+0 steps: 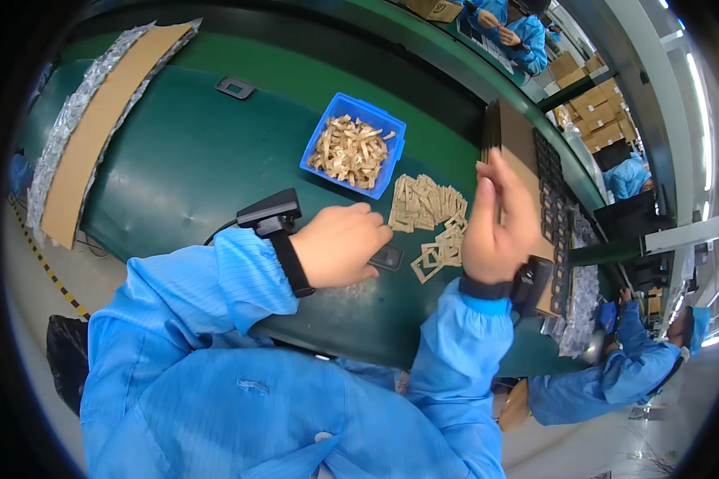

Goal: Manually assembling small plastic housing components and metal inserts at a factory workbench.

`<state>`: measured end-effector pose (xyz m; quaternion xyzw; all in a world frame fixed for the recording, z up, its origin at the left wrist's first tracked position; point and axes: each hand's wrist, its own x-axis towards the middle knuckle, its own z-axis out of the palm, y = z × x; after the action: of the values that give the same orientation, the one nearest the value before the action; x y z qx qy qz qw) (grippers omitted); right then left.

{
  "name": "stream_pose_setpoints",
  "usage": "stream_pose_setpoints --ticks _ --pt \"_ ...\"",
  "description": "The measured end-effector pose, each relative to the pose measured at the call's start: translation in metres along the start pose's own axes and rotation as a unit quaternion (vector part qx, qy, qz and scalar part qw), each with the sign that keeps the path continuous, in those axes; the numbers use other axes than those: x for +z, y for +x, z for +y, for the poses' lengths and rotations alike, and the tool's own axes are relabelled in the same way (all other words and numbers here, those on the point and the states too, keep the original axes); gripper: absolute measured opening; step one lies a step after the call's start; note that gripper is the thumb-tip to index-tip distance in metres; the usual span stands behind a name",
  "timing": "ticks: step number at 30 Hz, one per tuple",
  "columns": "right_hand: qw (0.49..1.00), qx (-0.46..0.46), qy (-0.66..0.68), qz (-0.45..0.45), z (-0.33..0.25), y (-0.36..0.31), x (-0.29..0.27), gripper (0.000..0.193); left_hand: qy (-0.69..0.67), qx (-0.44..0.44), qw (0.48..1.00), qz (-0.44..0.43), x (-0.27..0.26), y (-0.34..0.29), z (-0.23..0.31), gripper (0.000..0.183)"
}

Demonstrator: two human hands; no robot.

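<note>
My left hand [339,246] rests low over the green table, fingers curled, with a small dark grey plastic part [388,257] between its fingers and thumb. Raised to the right is my right hand [501,222], slightly blurred, its fingers stretched up and the thumb a little apart; nothing shows in it. Between the hands lies a pile of tan rectangular frames [425,203], with a few loose frames [428,263] nearer me. Beyond the left hand, a blue bin [396,130] holds crumpled tan strips [350,152]. Another dark grey part [236,88] with a window lies farther back.
A long cardboard strip on bubble wrap [108,120] lies at the left. To the right stand brown cardboard sheets [510,140] and a black slotted tray [553,199], with bubble wrap [581,307] beside it. Co-workers in blue sit beyond the bench and at right.
</note>
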<state>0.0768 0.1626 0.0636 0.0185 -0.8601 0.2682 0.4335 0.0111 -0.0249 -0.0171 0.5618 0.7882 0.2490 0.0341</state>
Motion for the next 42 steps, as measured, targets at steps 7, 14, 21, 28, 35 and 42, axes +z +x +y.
stream_pose_setpoints --ticks 7,14,21,28,35,42 --pt "0.876 0.234 -0.327 -0.267 0.083 -0.045 0.032 0.037 -0.207 0.039 0.974 0.08 0.011 0.005 -0.014 0.019" --pt "0.947 0.183 -0.202 -0.173 0.088 -0.036 0.001 0.031 -0.22 0.097 0.966 0.09 0.026 0.01 -0.012 0.015" --pt "0.934 0.175 -0.176 -0.255 0.022 -0.069 -0.016 0.081 -0.137 0.099 0.98 0.101 0.026 0.005 -0.018 0.026" --pt "0.919 0.218 -0.18 -0.276 0.04 -0.111 -0.033 0.094 -0.123 0.075 0.99 -0.008 0.024 0.005 -0.019 0.036" --pt "0.952 0.272 -0.009 -0.138 0.084 -0.116 -0.003 0.071 -0.161 0.062 0.985 0.01 0.025 0.008 -0.023 0.033" --pt "0.966 0.247 0.042 -0.057 0.083 -0.103 0.003 0.049 -0.155 0.047 0.987 0.006 0.02 0.007 -0.02 0.035"
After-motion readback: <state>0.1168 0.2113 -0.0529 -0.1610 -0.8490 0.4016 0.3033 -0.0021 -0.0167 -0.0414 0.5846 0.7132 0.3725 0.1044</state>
